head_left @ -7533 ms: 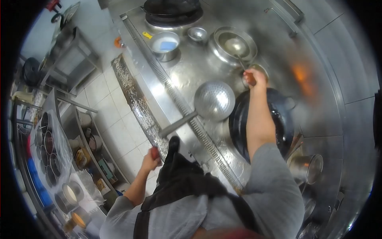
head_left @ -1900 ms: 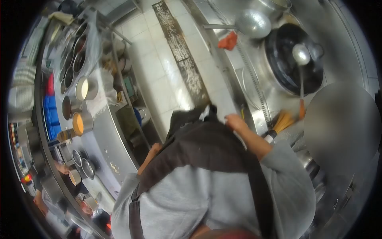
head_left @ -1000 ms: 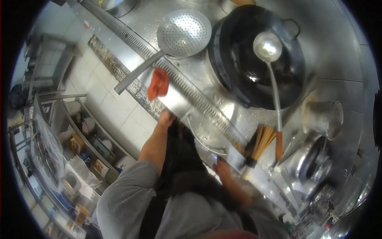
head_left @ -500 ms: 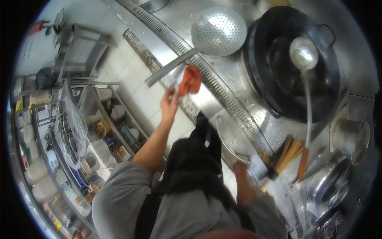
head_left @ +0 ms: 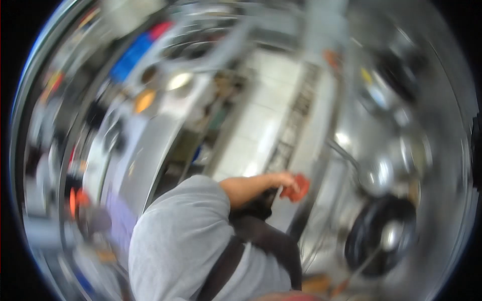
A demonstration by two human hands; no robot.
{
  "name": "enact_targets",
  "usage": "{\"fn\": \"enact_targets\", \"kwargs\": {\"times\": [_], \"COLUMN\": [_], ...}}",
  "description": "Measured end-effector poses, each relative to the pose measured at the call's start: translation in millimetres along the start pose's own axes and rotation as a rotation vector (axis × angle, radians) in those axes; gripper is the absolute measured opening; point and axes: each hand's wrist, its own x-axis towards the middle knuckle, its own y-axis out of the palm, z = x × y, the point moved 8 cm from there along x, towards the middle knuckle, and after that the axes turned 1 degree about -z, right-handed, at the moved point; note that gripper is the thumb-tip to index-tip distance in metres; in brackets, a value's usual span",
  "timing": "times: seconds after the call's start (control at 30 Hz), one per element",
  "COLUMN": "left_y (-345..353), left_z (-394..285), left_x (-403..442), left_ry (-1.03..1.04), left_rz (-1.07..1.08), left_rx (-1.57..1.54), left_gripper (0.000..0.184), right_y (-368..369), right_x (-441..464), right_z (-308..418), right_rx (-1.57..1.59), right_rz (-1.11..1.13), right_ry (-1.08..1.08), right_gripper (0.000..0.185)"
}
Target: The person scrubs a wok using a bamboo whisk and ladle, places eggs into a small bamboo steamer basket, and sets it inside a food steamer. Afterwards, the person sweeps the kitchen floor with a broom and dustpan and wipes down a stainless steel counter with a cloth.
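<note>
My left hand [head_left: 286, 180] is closed on a red cloth [head_left: 300, 190], held out at the front edge of the steel stove counter [head_left: 321, 205]. The whole view is smeared by motion. To the right of the cloth lies a round metal strainer [head_left: 375, 176] with a long handle. Below the strainer sits a black wok [head_left: 357, 246], with a ladle [head_left: 389, 237] resting in it. My right hand is out of view.
A white tiled floor aisle [head_left: 258, 95] runs between the stove counter and a steel worktable [head_left: 165, 130] on the left. Blurred items, among them a blue container [head_left: 131, 59], stand on the left side. More metal pans [head_left: 401, 70] appear at the upper right.
The view has swung round to the left, shifting the wok and strainer lower in view. The red cloth stays in my left hand. My right hand has left the view.
</note>
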Motion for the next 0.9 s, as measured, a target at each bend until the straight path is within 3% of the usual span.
{"fn": "enact_targets", "kwargs": {"times": [0.03,0.07,0.13,0.17,0.2,0.23,0.27,0.33,0.37,0.4,0.43,0.53,0.57,0.6,0.67,0.73,0.83,0.9], "left_y": [-8.8,-22.1,-72.9,-85.7,-99.3,-126.1,-147.0,-176.3,-191.4,-159.9,-164.2,-137.3,-124.2,-132.4,-145.0,-188.7,-239.1,-219.1], "left_z": [9.2,11.4,37.8,15.5,-4.5,-1.1,-4.9,9.0,20.2,-11.3,5.2,-0.5,-13.7,-4.6,-13.8,-3.2,40.6,39.4], "left_x": [-57.2,-101.1,-201.2,-266.7,-335.5,-389.6,-440.4,-548.8,-604.9,-669.2,-723.9,-871.7,-906.1,-956.6,-1021.3,-1059.7,-1073.0,-1047.5], "left_ry": [-0.022,0.155,0.146,0.338,0.517,0.641,0.844,1.040,1.088,1.119,0.989,1.071,1.028,0.782,0.159,-0.391,-0.607,-0.532], "left_rz": [-0.019,0.156,-0.071,-0.264,-0.455,-0.510,-0.616,-0.925,-1.140,-1.478,-1.776,-2.456,-2.487,-2.751,-2.902,-2.633,-2.476,-2.573], "left_rx": [-0.331,-0.501,-0.930,-0.935,-0.926,-0.894,-0.845,-0.845,-0.785,-0.567,-0.487,0.082,0.081,0.326,0.446,0.418,0.401,0.353], "left_gripper": [0.021,0.031,0.039,0.046,0.054,0.052,0.049,0.036,0.032,0.031,0.031,0.030,0.030,0.032,0.040,0.050,0.057,0.059], "right_y": [-6.3,-9.8,-10.7,-7.4,-3.4,3.1,6.8,21.4,29.6,36.3,43.2,56.3,58.1,59.8,66.1,81.9,110.5,114.5], "right_x": [25.8,47.6,83.2,96.1,106.7,113.3,118.1,123.5,124.7,124.8,124.9,122.0,120.3,118.4,118.3,124.3,142.0,113.4], "right_z": [15.7,34.3,70.5,89.0,108.9,128.6,144.8,177.7,195.0,210.9,227.3,271.8,287.4,302.4,338.0,342.7,319.7,325.6], "right_rx": [-0.050,-0.097,-0.174,-0.208,-0.238,-0.268,-0.297,-0.351,-0.372,-0.394,-0.413,-0.456,-0.474,-0.486,-0.495,-0.502,-0.484,-0.414], "right_rz": [0.029,0.051,0.103,0.129,0.149,0.177,0.202,0.248,0.270,0.288,0.305,0.332,0.335,0.337,0.323,0.347,0.398,0.421], "right_ry": [-0.081,-0.152,-0.286,-0.351,-0.404,-0.456,-0.502,-0.596,-0.639,-0.676,-0.709,-0.800,-0.813,-0.813,-0.746,-0.691,-0.644,-0.569], "right_gripper": [0.040,0.040,0.040,0.040,0.039,0.039,0.039,0.039,0.038,0.038,0.038,0.038,0.037,0.037,0.038,0.038,0.038,0.034]}}
